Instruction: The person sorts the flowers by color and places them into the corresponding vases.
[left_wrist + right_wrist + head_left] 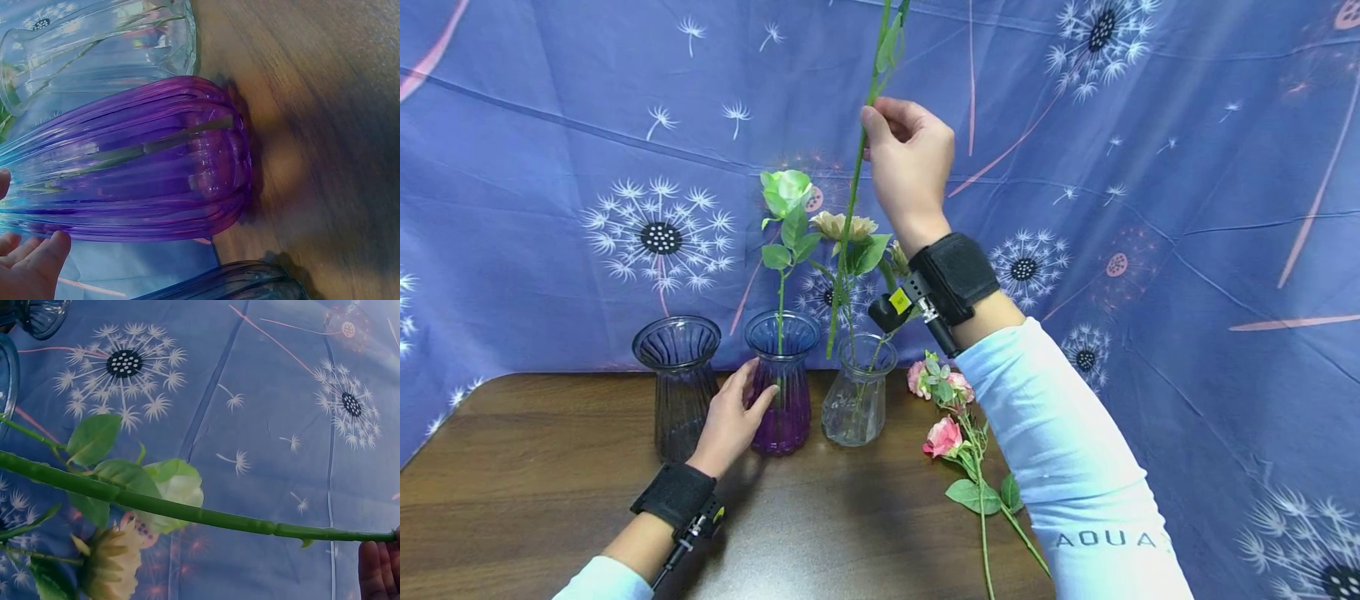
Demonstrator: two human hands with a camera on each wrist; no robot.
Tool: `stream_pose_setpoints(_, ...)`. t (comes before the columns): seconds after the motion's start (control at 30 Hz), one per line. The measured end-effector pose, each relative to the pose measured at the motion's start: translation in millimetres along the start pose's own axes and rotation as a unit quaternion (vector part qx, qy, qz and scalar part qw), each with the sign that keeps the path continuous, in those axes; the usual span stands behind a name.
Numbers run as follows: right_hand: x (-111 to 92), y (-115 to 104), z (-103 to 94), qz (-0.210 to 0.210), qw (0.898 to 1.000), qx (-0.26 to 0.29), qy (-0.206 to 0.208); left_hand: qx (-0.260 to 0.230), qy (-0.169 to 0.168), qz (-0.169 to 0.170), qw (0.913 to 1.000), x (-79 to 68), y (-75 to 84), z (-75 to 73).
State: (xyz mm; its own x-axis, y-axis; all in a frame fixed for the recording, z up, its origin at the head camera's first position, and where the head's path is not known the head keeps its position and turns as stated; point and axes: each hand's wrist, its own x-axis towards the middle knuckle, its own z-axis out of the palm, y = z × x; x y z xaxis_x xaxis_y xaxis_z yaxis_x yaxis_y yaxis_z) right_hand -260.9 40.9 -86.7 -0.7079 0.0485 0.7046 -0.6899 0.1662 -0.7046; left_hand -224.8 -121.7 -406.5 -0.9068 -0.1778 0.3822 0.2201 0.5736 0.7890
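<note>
My right hand (913, 158) is raised and pinches a long green flower stem (855, 183) between thumb and fingers. The stem's top runs out of the head view, so its bloom is hidden; its lower end hangs near the rim of the clear glass vase (854, 412). Low on the left, my left hand (730, 419) holds the side of a purple and blue ribbed glass vase (169, 162), thumb in front. A pale green-white rose (787, 193) stands in that vase, its stem showing through the glass. Beige flowers (844, 226) stand in the clear vase.
A dark grey glass vase (683, 400) stands left of the purple one. Pink roses (943, 437) on long stems lie on the wooden table (820, 533) at the right, beside my right sleeve. A blue dandelion-print cloth (550, 208) hangs behind.
</note>
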Motion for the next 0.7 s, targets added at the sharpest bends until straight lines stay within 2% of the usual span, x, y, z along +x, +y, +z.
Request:
stream_pose_setpoints(0.27,1.1,-1.7,14.3,-0.019,1.0,-0.004,0.007,-0.001,0.003,-0.003,1.0,0.0,-0.5,0.2)
stream_pose_setpoints(0.7,-10.5,15.5,22.8,-0.031,0.999,-0.021,-0.007,-0.001,-0.005,-0.009,0.9999,-0.3,-1.2,-0.4)
